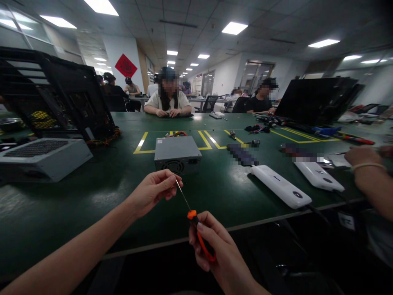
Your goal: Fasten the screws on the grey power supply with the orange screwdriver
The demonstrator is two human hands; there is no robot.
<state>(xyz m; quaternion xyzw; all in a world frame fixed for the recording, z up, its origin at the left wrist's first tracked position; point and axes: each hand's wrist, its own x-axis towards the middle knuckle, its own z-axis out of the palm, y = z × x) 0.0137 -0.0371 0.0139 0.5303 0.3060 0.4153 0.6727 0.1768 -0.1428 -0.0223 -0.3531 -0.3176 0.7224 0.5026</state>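
My right hand [211, 241] is wrapped round the orange and black handle of a screwdriver [192, 214], whose thin metal shaft slants up and to the left. At the tip of that shaft, my left hand [159, 186] has thumb and fingers pinched together. Whether a small part sits between those fingers is hidden. Just beyond my left hand a grey computer power supply [178, 148] rests on the green table [129, 223], its fan grille and socket facing me. Some coloured wires [178, 134] show behind it.
At left stand another power supply [72, 157] and a black computer case [61, 94]. White power banks [279, 184] with cables lie right of centre. A co-worker's arm [371, 172] reaches in at far right. Another person [168, 100] sits opposite. Tools and cables lie near a dark panel [316, 100].
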